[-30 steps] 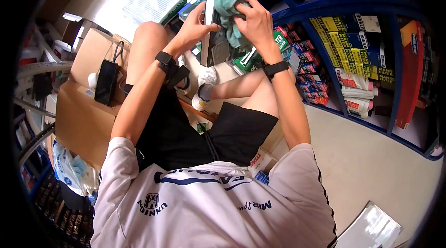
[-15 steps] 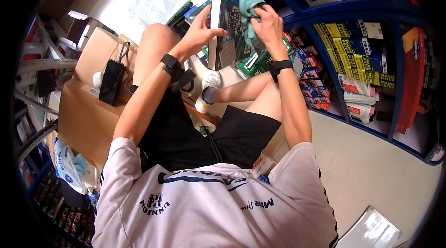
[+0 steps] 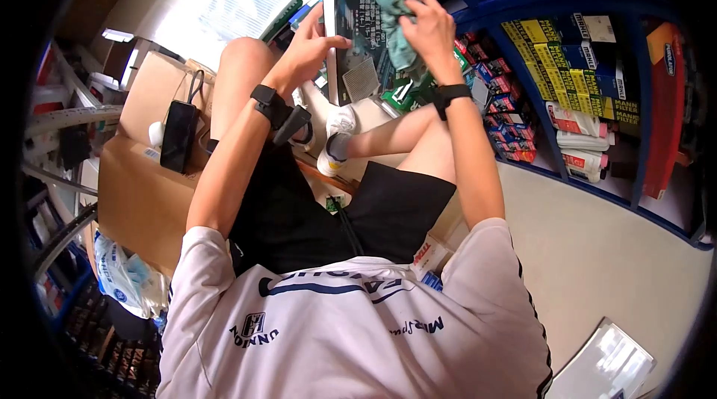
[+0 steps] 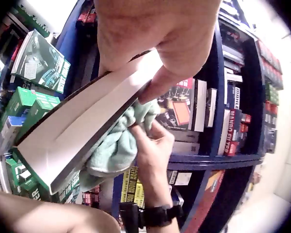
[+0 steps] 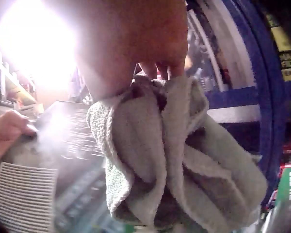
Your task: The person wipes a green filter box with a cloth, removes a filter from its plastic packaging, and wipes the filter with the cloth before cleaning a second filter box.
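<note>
My left hand [image 3: 305,51] grips a flat dark box [image 3: 351,18] by its edge, the thumb over its printed face. White lettering and a picture of a pleated filter show on that face; the box's narrow white side [image 4: 87,121] is turned to the left wrist view. In my right hand [image 3: 432,34] is a bunched green cloth [image 3: 396,22], pinched from above. The cloth overlaps the right part of the box in the head view. Its folds [image 5: 145,160] hang below the fingers in the right wrist view.
Green boxes [image 4: 26,107] stand beyond the held box. A blue shelf unit [image 3: 635,7] with yellow filter boxes [image 3: 549,74] rises on the right. At the left, a black phone [image 3: 179,136] lies on a cardboard box [image 3: 142,197]. A pale panel [image 3: 609,362] lies on the floor.
The cloth has moved rightward across the box with my right hand, then slightly up. The box's printed face has turned more into view, still held in my left hand.
</note>
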`<action>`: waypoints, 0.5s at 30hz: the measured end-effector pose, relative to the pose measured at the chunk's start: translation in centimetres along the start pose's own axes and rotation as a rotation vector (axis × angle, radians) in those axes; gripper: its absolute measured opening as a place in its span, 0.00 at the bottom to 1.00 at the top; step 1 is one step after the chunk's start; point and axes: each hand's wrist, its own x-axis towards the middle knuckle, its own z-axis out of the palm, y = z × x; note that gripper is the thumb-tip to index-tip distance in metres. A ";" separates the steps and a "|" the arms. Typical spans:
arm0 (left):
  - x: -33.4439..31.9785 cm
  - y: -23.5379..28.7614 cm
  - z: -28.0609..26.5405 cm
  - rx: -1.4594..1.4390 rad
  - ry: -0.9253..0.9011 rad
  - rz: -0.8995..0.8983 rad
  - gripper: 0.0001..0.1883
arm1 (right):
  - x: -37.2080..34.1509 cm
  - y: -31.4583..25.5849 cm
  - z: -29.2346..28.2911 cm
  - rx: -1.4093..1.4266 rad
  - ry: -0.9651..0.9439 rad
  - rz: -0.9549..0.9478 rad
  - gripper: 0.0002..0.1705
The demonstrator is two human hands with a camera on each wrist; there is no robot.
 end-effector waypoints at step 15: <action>1.0 -0.3 -0.4 0.045 -0.041 0.111 0.37 | -0.7 -6.6 -2.5 0.119 -0.124 -0.159 0.21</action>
